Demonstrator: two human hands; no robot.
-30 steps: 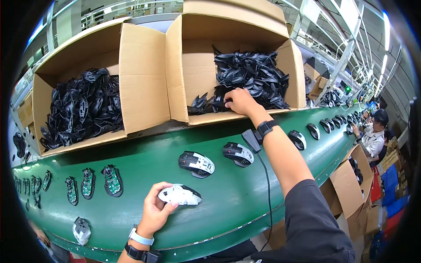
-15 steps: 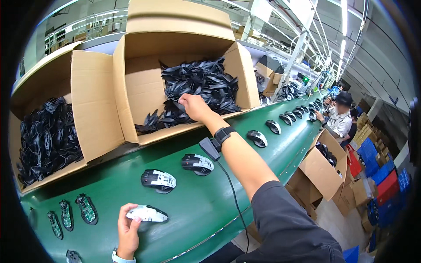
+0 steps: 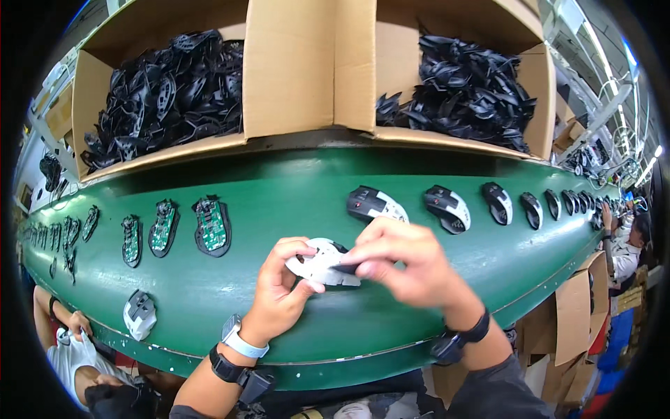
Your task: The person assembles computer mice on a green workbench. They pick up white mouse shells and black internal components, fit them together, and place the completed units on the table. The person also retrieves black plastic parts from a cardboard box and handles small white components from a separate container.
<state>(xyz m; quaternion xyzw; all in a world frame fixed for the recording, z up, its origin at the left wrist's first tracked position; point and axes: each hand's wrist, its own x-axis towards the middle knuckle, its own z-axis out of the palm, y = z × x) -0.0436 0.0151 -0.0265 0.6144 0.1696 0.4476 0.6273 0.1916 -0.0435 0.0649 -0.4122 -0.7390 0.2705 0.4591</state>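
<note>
My left hand (image 3: 279,286) grips a white computer mouse shell (image 3: 317,264) by its left end, a little above the green belt. Between the thumb and fingers of my right hand (image 3: 412,269) is a black plastic side piece (image 3: 345,268), held against the shell's right part. My fingers cover some of both parts, so whether the piece sits in place is hidden. Just beyond my right hand lies a black-and-white mouse (image 3: 377,204) on the belt.
Two cardboard boxes hold black plastic parts (image 3: 164,98) and black side pieces (image 3: 474,94) behind the green belt (image 3: 293,188). Mice with green circuit boards (image 3: 212,225) lie left, and a white-and-grey mouse (image 3: 140,314) sits near the front edge. Co-workers (image 3: 77,356) are at both sides.
My right hand has come out of the right box with a black side piece and met the shell in my left hand. The view has swung left.
</note>
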